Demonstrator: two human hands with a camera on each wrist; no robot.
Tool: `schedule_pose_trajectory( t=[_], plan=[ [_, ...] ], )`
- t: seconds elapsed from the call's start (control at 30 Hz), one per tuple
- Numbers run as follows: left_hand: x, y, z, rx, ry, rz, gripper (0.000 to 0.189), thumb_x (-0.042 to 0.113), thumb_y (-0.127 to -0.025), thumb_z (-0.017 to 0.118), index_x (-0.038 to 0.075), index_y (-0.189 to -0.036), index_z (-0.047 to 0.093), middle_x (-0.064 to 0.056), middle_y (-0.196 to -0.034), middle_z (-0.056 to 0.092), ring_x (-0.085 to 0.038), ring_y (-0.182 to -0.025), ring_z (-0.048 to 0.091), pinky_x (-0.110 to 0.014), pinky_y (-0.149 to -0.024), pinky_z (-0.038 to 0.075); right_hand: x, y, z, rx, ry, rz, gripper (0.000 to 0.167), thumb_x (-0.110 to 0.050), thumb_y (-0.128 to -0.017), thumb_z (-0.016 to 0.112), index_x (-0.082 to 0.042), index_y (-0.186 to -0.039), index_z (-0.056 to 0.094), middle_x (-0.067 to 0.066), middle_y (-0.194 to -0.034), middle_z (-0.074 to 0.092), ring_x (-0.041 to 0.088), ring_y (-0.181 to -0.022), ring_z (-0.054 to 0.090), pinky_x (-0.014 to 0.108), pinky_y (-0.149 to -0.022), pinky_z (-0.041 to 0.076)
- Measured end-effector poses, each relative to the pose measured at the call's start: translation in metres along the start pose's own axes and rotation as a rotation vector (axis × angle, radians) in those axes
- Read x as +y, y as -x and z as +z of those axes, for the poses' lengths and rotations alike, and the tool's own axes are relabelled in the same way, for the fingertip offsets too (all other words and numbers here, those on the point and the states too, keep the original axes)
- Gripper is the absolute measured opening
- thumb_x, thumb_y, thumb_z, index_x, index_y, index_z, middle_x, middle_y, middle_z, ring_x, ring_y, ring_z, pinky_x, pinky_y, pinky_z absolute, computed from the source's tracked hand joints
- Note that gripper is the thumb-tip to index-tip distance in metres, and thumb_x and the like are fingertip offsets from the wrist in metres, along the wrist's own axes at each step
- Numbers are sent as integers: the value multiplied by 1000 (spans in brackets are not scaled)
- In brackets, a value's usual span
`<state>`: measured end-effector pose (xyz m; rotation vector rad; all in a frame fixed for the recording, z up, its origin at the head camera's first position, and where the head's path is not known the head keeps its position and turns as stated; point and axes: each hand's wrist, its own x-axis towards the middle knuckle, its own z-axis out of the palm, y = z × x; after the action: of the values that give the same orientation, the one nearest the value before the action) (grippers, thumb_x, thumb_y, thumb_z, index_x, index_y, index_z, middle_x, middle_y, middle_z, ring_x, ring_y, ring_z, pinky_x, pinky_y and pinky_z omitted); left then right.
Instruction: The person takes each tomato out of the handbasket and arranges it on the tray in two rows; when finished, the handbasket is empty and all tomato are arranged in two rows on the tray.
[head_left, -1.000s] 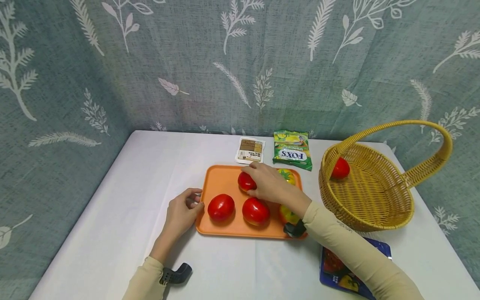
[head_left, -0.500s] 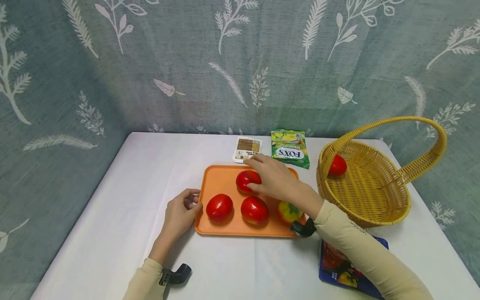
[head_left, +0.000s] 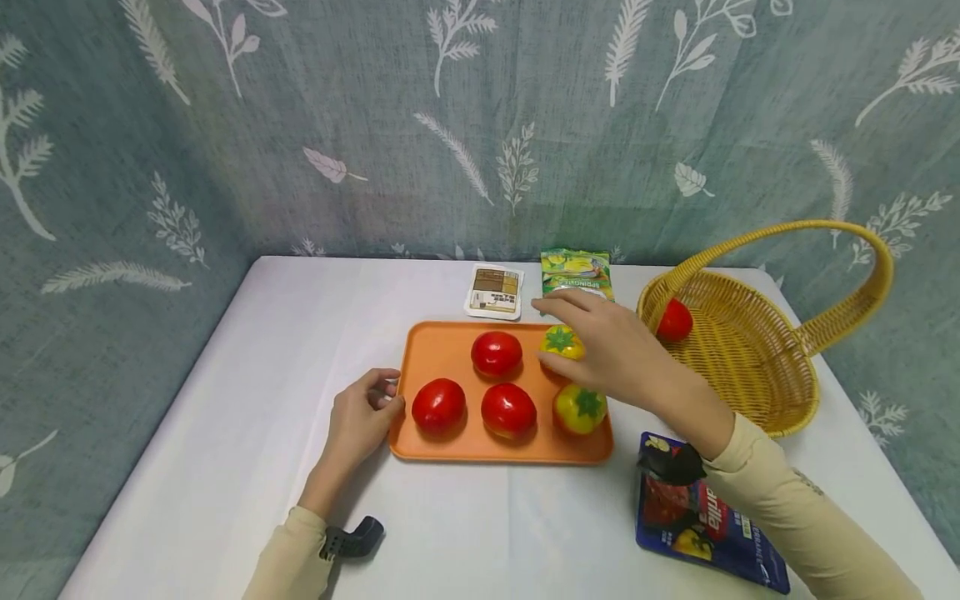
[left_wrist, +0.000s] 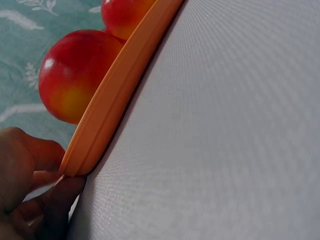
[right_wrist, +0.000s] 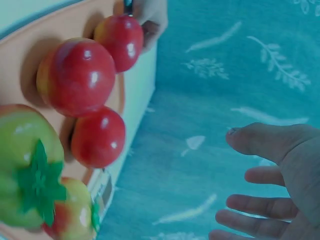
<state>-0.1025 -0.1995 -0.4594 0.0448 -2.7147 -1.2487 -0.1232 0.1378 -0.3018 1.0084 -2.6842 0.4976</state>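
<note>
An orange tray (head_left: pixel 457 450) holds three red tomatoes (head_left: pixel 497 353) on its left and middle part. On its right side lie two yellow-green tomatoes (head_left: pixel 580 408) with green leafy tops showing. My left hand (head_left: pixel 362 421) pinches the tray's left edge; in the left wrist view its thumb and fingers meet at the tray's rim (left_wrist: pixel 107 112). Over the tray's far right part hovers my right hand (head_left: pixel 618 346), thumb and fingers spread and nothing between them. It partly covers the farther yellow-green tomato (head_left: pixel 561 342). In the right wrist view the right hand (right_wrist: pixel 280 180) is apart from the tomatoes.
A wicker basket (head_left: pixel 750 358) with a tall handle stands at the right, a red tomato (head_left: pixel 675 322) inside. Behind the tray lie a small white-edged packet (head_left: pixel 495 292) and a green packet (head_left: pixel 575 268). A blue pouch (head_left: pixel 697 525) lies partly under the right forearm.
My right hand has come off the far red tomato and moved right, its fingers spreading. That tomato stays on the tray. The left hand keeps its place at the tray's edge.
</note>
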Motion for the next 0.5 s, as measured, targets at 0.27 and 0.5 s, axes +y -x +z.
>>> schedule_pose_trajectory(
  t=[0.27,0.5],
  plan=[
    [1,2,0,-6,5,-18,32,7,-85,70,8,-117,69,-3,-91,66,-17,-76,61,-26,-66,49,11,32,-21,86,13,0,58,-24,-80,85,-9,-132,63,12,-130,62,28,-104,66,44,-82,56],
    [2,-1,-1,2,5,-15,32,7,-85,69,9,-118,69,-3,-91,66,-17,-76,61,-26,-66,49,20,49,-33,164,38,-35,55,-18,-77,86,-5,-127,65,13,-122,66,25,-93,67,44,-76,57]
  ],
)
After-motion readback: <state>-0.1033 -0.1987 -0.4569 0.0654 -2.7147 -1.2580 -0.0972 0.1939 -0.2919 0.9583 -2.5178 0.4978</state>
